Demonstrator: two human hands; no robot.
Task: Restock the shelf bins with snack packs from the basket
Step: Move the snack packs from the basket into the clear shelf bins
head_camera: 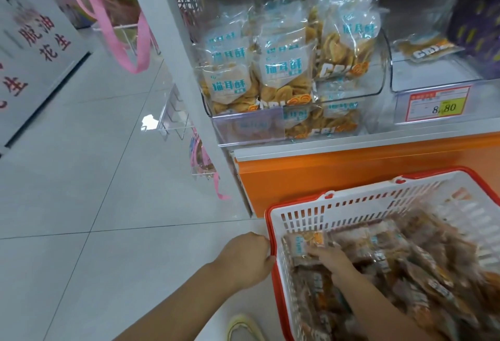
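While your left hand curls round the basket rim to steady it, your right hand rests on a snack pack inside, grip unclear; the near-empty bin at 1 o'clock likely needs filling.

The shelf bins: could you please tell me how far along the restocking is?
The left bin looks full. In hand: left hand grips the basket rim, right hand touches a snack pack inside. Left: the right bin holds a single pack; the basket is heaped.
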